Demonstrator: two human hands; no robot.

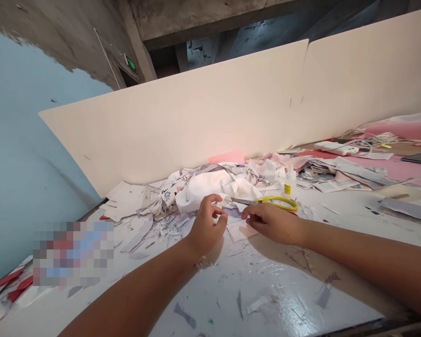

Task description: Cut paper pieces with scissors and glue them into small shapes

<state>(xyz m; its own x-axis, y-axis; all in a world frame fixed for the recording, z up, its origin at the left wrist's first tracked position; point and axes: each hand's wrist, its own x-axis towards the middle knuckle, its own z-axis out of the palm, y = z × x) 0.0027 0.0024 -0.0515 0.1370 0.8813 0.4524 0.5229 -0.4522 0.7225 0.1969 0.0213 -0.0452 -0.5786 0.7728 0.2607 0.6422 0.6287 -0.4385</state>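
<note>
My left hand (208, 224) hovers over the table with its fingers loosely bent and apart, and nothing shows between them. Opposite it, my right hand (272, 223) has its fingers curled downward, with no held thing visible. A small pale pink piece of paper (239, 232) lies between the hands, partly under the right one; whether the fingertips touch it is unclear. Just behind my right hand are scissors (279, 200) with yellow handles, their blades pointing left. A small clear bottle with a yellow label (287, 188) stands upright beyond the scissors.
A heap of crumpled paper scraps (203, 187) runs along the cream partition (196, 121). Small cuttings litter the white tabletop (231, 290). At right are stacked paper strips (351, 175), a white power strip (337, 148) with cables, and a dark phone-like slab (419, 159).
</note>
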